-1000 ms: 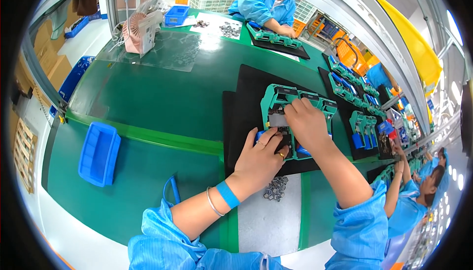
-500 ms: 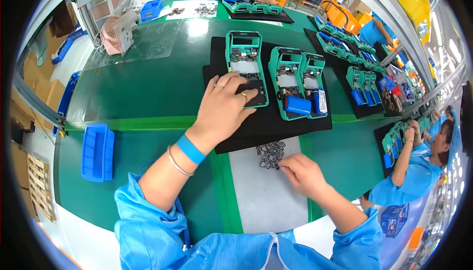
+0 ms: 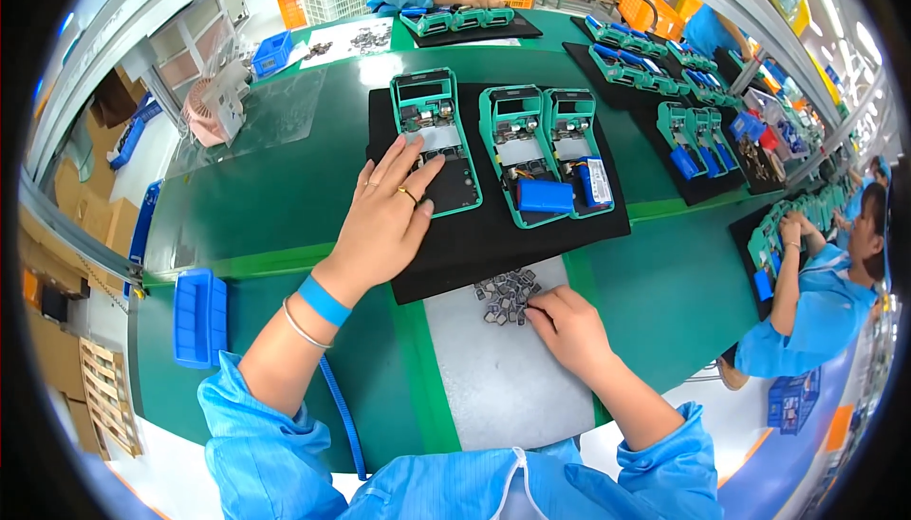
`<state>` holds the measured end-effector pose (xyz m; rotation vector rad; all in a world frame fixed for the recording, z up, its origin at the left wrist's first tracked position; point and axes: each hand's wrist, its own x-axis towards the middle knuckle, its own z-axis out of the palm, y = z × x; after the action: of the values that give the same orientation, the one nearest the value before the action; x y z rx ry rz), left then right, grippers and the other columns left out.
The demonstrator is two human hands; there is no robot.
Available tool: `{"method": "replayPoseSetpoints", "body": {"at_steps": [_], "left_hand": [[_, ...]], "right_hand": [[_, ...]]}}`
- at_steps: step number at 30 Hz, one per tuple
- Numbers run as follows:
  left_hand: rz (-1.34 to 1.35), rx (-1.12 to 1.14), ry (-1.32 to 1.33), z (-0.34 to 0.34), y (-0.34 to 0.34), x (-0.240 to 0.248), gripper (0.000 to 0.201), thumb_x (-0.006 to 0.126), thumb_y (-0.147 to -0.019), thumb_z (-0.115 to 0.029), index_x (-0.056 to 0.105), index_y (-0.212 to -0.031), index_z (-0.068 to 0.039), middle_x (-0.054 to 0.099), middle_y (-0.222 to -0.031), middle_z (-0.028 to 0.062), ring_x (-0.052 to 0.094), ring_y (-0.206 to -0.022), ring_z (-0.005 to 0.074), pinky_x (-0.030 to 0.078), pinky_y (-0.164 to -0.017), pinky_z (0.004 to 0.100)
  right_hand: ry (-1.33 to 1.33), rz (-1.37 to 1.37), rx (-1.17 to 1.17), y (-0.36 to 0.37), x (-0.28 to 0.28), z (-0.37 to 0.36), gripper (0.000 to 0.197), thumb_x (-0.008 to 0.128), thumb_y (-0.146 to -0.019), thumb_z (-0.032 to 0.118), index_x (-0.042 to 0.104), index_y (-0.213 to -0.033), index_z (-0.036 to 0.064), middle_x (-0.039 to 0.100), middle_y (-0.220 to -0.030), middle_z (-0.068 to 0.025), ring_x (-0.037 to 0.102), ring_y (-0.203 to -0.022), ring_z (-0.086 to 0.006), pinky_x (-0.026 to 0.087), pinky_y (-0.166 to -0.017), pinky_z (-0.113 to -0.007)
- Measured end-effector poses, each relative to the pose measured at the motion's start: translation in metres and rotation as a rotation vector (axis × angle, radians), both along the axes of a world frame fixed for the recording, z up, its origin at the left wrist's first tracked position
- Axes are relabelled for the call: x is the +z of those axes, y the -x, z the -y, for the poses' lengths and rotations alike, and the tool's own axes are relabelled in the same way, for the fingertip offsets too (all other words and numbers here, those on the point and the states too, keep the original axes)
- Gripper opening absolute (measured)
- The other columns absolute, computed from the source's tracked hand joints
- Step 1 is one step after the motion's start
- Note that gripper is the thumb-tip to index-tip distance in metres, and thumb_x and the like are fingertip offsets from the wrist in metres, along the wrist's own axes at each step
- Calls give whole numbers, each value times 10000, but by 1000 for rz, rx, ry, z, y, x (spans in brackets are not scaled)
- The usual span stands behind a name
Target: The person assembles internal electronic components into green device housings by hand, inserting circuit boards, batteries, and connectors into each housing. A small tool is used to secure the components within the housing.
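Observation:
My left hand rests on the leftmost green device housing, fingers spread and tips near its left side and middle. That housing lies on a black mat and shows exposed inner parts and a dark lower panel. Two similar housings sit to its right, each with a blue battery pack at its lower end. Below the mat, a pile of small dark parts lies on a grey sheet. At the pile's right edge my right hand is closed in a pinch; whatever its fingertips hold is hidden.
A blue bin stands at left on the green table. A pink fan and a small blue box are at the far left. Other people work across the table and at right, beside more housings. A coiled blue cord hangs near my left arm.
The view has shifted slightly. My left hand has slid up and off the dark panel somewhat. My right hand has moved a little farther toward the pile, its fingertips now at the edge.

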<state>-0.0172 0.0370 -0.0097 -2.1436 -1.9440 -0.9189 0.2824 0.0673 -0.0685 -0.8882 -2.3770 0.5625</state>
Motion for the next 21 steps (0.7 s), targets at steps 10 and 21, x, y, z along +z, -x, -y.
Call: {"method": "replayPoseSetpoints", "body": {"at_steps": [10, 21], "left_hand": [[-181, -156, -54, -66, -112, 22, 534, 779, -805, -248, 637, -1293, -83, 601, -1268, 129, 557, -1206, 339, 442, -1007, 454], [157, -70, -63, -80, -125, 48, 445, 609, -967, -201, 522, -1378, -54, 690, -991, 236, 674, -893, 412, 544, -756, 499]], "right_hand": [[-183, -36, -142, -12, -3, -6, 91, 719, -843, 70, 650, -903, 74, 646, -864, -110, 633, -802, -331, 526, -707, -421], [-126, -66, -109, -41, 11, -14, 169, 782, -784, 106, 659, -896, 77, 632, -853, -89, 596, -826, -311, 497, -738, -423]]}}
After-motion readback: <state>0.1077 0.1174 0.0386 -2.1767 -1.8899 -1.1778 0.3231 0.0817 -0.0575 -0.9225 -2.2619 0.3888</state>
